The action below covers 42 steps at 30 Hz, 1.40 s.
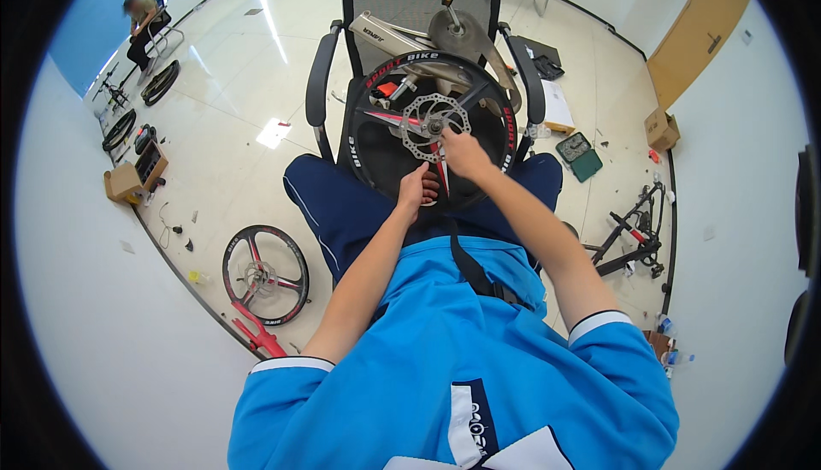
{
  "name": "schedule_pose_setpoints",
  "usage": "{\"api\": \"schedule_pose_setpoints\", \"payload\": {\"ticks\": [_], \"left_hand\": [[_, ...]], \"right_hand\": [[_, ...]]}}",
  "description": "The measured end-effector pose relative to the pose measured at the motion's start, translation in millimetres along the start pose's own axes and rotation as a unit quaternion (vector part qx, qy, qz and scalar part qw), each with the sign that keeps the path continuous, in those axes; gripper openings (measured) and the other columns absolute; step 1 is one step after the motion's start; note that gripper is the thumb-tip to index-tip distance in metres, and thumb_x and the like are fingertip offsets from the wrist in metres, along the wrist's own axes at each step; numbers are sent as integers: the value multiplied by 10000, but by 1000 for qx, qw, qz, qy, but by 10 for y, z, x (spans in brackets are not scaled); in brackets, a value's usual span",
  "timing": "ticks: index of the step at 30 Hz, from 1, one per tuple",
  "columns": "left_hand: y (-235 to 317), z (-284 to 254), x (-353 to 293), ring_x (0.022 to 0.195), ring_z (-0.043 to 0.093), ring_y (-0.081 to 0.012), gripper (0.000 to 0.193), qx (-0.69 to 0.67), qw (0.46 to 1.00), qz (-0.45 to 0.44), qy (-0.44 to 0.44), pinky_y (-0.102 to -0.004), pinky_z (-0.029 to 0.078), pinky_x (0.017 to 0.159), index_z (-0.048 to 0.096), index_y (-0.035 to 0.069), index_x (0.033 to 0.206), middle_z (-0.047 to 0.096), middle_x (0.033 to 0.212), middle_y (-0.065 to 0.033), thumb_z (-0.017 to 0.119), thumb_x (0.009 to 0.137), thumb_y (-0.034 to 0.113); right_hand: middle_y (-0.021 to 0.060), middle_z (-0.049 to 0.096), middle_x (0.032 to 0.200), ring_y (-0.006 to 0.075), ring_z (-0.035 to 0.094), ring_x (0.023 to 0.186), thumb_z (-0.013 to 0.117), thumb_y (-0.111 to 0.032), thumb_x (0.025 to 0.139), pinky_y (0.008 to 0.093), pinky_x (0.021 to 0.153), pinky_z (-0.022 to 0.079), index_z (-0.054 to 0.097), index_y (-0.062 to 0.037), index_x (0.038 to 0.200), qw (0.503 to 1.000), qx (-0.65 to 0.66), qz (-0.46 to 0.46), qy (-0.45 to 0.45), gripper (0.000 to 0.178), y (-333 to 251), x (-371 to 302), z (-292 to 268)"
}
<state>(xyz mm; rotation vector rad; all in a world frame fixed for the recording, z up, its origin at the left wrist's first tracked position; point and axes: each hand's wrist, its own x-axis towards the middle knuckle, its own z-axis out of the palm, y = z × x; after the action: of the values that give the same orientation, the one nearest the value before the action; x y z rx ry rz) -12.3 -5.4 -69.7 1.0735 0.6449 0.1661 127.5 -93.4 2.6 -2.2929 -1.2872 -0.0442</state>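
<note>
A black bicycle wheel (357, 135) with red-and-white spokes leans on an office chair in front of me, its lower rim at my lap. A silver brake disc (413, 138) surrounds its hub. My right hand (466, 155) is closed at the hub, fingertips pinched against the axle end; what they hold is too small to make out. Below the disc, my left hand (416, 189) has loosely bent fingers apart and its thumb by the disc's lower edge. Nothing shows in that hand. Behind the wheel, silver frame parts (385, 35) lie on the chair.
Black armrests (318, 76) flank the wheel. A second wheel (229, 266) and a red fork (258, 333) lie at lower left. On the right are a green tool case (587, 165), a black bike frame (629, 252) and a cardboard box (661, 130). Another person (144, 29) sits at far left.
</note>
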Motion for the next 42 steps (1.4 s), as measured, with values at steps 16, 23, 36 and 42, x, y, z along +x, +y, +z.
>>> {"api": "schedule_pose_setpoints", "payload": {"ticks": [16, 23, 36, 42], "left_hand": [[36, 84, -46, 605, 595, -136, 473, -1, 1000, 12, 2, -269, 466, 557, 660, 27, 998, 655, 766, -46, 530, 978, 481], [62, 73, -80, 618, 601, -143, 492, 16, 1000, 12, 3, -275, 471, 577, 655, 11, 1021, 662, 808, -64, 534, 971, 485], [23, 62, -47, 638, 605, -155, 459, -21, 1000, 12, -6, -295, 481, 594, 655, 18, 1026, 659, 811, -66, 536, 970, 458], [62, 86, -91, 658, 609, -158, 468, -9, 1000, 17, 3, -300, 485, 601, 655, 14, 1029, 658, 810, -67, 535, 970, 463]], "right_hand": [[262, 659, 830, 452, 641, 799, 562, -160, 952, 488, 692, 505, 615, -16, 1012, 992, 115, 3, 46, 165, -111, -178, -189], [241, 682, 897, 438, 660, 856, 545, -251, 947, 464, 788, 516, 631, 0, 1046, 992, 113, 28, 42, 283, -43, -69, -186], [266, 650, 936, 457, 624, 941, 475, -225, 1000, 496, 805, 489, 611, 19, 992, 990, 111, 78, 44, 279, -24, -24, 10], [293, 645, 946, 489, 609, 939, 472, -221, 1005, 535, 799, 483, 593, 11, 1016, 990, 112, 70, 47, 262, -84, -30, 12]]}}
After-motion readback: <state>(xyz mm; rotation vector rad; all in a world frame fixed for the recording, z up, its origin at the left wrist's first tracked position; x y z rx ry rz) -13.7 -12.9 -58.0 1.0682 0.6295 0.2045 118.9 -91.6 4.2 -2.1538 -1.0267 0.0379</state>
